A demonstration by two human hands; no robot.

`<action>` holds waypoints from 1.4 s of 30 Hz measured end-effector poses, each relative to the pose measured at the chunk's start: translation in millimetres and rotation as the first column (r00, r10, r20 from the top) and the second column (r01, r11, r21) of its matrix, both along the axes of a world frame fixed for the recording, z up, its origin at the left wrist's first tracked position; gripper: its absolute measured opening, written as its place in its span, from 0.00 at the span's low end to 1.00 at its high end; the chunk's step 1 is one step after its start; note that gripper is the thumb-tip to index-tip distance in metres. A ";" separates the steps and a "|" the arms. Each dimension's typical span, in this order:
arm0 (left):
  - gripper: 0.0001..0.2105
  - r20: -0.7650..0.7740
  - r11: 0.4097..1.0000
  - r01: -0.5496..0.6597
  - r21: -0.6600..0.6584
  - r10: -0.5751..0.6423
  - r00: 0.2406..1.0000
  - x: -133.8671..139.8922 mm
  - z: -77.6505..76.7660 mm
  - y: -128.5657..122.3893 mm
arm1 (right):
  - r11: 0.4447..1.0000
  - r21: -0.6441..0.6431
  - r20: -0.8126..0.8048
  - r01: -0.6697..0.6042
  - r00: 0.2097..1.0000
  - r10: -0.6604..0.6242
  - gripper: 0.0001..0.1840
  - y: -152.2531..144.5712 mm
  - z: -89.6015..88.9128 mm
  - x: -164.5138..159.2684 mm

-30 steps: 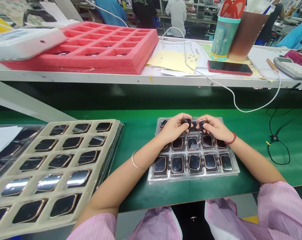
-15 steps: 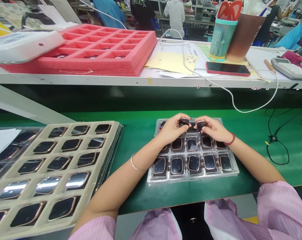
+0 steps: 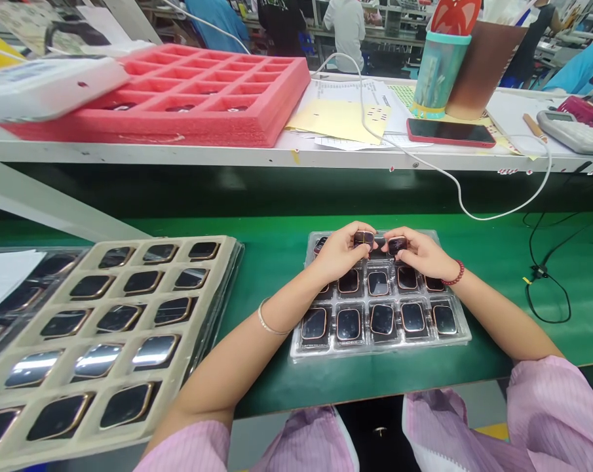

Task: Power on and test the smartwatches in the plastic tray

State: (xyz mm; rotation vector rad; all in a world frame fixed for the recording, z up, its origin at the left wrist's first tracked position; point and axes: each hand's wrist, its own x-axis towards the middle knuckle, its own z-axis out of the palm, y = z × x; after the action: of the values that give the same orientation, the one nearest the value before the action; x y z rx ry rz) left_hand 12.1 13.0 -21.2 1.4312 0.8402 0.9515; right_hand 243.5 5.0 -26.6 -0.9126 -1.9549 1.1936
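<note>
My left hand (image 3: 344, 249) pinches a dark smartwatch body (image 3: 363, 238) with a gold-coloured rim between thumb and fingers. A second smartwatch body (image 3: 397, 246) is gripped the same way in my right hand (image 3: 422, 252). Both are held up, a small gap apart, over the back row of a clear plastic tray (image 3: 379, 351). Rows of similar square, dark-faced watch bodies (image 3: 348, 325) lie in the tray's pockets. My hands and forearms hide part of its back row and left side.
On the left, a cream foam tray (image 3: 151, 288) holds many watch bodies. Above the green bench runs a white shelf (image 3: 227, 154) with a pink foam tray (image 3: 276, 124), phone (image 3: 451, 133), cup (image 3: 442, 75) and calculator (image 3: 569, 131). A white cable (image 3: 459, 190) droops below its edge. Black cords (image 3: 539, 270) lie right.
The whole view has shifted slightly. Both hands keep their grip on the two watch bodies, and the left one appears turned a little.
</note>
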 end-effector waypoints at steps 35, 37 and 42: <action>0.26 0.047 0.996 0.051 -0.066 -0.048 0.998 -1.6 -2.0 0.8 | 1.000 -0.014 -0.055 0.005 0.998 -0.006 0.28 2.5 -0.2 2.1; 0.25 0.044 0.998 0.044 -0.051 -0.042 0.998 -1.5 -2.5 1.0 | 1.000 -0.003 -0.057 0.012 0.998 -0.012 0.24 2.0 1.0 1.3; 0.20 0.055 0.999 0.045 -0.018 -0.044 0.997 -0.8 -3.2 1.7 | 1.000 0.005 -0.065 0.008 0.998 -0.008 0.18 2.2 0.7 0.3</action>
State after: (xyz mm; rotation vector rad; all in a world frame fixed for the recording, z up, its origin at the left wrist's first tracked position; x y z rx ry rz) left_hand 11.4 14.7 -24.5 1.3956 0.7720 0.9425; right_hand 243.8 7.2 -26.0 -0.8680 -1.9007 1.1983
